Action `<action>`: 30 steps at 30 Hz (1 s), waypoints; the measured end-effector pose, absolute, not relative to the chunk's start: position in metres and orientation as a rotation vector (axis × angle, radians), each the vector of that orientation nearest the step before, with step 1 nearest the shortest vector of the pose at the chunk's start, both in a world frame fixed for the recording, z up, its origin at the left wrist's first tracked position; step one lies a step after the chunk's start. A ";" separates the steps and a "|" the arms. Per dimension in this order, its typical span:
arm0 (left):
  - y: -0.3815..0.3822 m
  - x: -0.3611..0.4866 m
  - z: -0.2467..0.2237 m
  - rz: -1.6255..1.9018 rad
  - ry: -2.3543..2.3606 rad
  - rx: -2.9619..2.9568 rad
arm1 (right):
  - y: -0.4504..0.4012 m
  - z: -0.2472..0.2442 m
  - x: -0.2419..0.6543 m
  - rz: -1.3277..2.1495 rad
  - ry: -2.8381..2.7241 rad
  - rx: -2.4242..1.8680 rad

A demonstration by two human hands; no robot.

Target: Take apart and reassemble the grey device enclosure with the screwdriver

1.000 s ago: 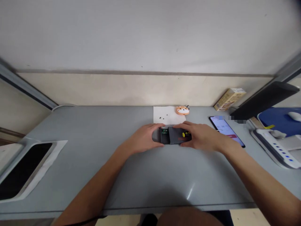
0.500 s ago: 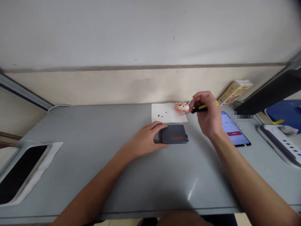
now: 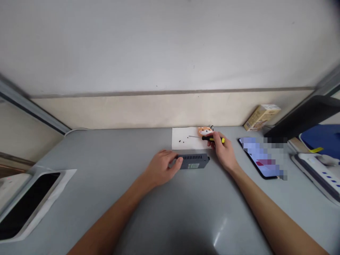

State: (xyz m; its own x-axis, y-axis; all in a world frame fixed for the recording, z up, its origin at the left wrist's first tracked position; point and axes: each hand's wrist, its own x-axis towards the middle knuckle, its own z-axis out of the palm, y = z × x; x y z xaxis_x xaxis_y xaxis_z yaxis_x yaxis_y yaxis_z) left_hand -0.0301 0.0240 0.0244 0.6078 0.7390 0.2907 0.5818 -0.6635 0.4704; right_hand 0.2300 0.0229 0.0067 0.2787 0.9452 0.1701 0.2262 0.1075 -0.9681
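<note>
My left hand [image 3: 162, 168] grips the left end of a flat dark grey metal box [image 3: 193, 161] with a row of vent slots and a small green label on its side facing me. My right hand [image 3: 221, 148] is shut on a screwdriver [image 3: 212, 139] with a yellow-and-black handle. Its thin shaft points left over a white sheet of paper [image 3: 186, 139]. Several tiny black screws [image 3: 181, 141] lie on the paper. An orange dog-face keychain [image 3: 205, 131] sits at the paper's far edge, partly behind the screwdriver.
The grey desk [image 3: 127, 148] meets a cream wall. To the right lie a phone [image 3: 261, 157] with a pixelated screen, a small cardboard box [image 3: 261, 117], a dark panel [image 3: 302, 117], a power strip [image 3: 316, 173] and a blue mat [image 3: 321, 136]. A white-framed black device [image 3: 29, 202] sits at left.
My right hand has come down from above the keychain to the paper with the screwdriver. The grey box has turned, showing its vented side instead of its red-marked face.
</note>
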 end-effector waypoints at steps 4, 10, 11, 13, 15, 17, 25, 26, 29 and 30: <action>0.024 -0.030 0.027 0.654 1.104 2.499 | 0.024 0.004 0.231 0.802 -1.202 -1.388; 0.021 -0.036 0.034 0.726 1.020 2.435 | 0.028 -0.004 0.236 0.822 -1.039 -1.325; 0.021 -0.037 0.035 0.719 1.001 2.453 | 0.029 -0.005 0.237 0.829 -0.994 -1.301; 0.021 -0.039 0.037 0.685 0.981 2.519 | 0.031 -0.005 0.239 0.844 -0.920 -1.262; 0.021 -0.039 0.036 0.659 0.971 2.594 | 0.032 -0.003 0.241 0.849 -0.882 -1.222; 0.021 -0.039 0.035 0.656 0.964 2.643 | 0.032 0.000 0.242 0.853 -0.863 -1.157; 0.022 -0.038 0.031 0.713 0.981 2.643 | 0.020 0.017 0.231 0.990 -0.841 -0.923; 0.022 -0.038 0.031 0.719 0.987 2.641 | 0.018 0.018 0.229 1.012 -0.840 -0.917; 0.021 -0.038 0.028 0.731 1.009 2.637 | 0.015 0.020 0.224 1.082 -0.871 -0.909; 0.022 -0.038 0.027 0.744 1.014 2.635 | 0.014 0.020 0.223 1.097 -0.881 -0.908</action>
State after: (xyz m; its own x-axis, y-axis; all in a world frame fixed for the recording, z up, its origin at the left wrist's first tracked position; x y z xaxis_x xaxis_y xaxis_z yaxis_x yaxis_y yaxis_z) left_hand -0.0380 0.0216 0.0272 0.6336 0.6752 0.3778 0.5629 -0.7372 0.3737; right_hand 0.2227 0.0140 0.0204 0.2206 0.9665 0.1314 -0.3366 0.2019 -0.9198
